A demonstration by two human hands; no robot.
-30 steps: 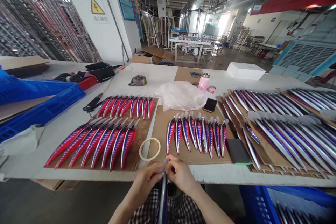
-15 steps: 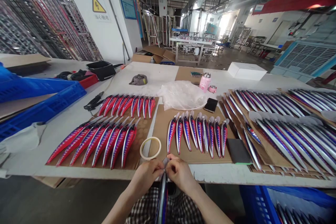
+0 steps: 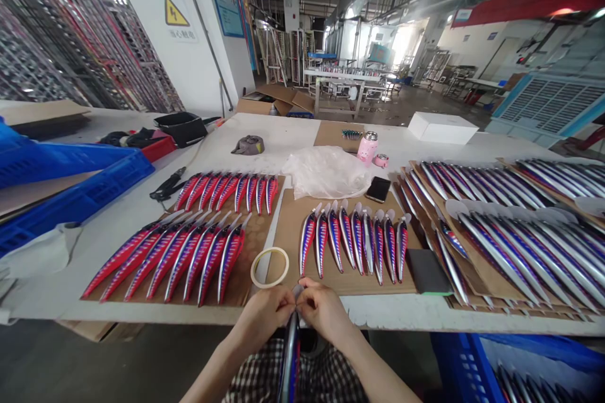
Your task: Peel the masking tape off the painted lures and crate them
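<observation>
A fishing lure (image 3: 290, 352), silver with blue and red, points down over my lap, its clear lip end up between my hands. My left hand (image 3: 269, 310) pinches the lip end from the left. From the other side my right hand (image 3: 322, 307) has its fingertips closed at the same spot; any small piece between them is hidden. Just beyond lies a roll of tape (image 3: 269, 267), flat at the edge of the cardboard. Finished-looking striped lures (image 3: 331, 233) rest in a row on cardboard ahead, and red-bellied lures (image 3: 189, 258) fill two rows at the left.
More lures lie on stacked cardboard (image 3: 491, 258) at the right. A black block (image 3: 429, 272), phone (image 3: 378, 189), plastic bag (image 3: 326, 173), pink bottle (image 3: 367, 148) and pliers (image 3: 167, 184) are on the table. Blue crates stand left (image 3: 94, 186) and below right (image 3: 466, 365).
Both hands stay at the lure's lip end, with only slight finger movement. The view has shifted a little; nothing on the table has moved.
</observation>
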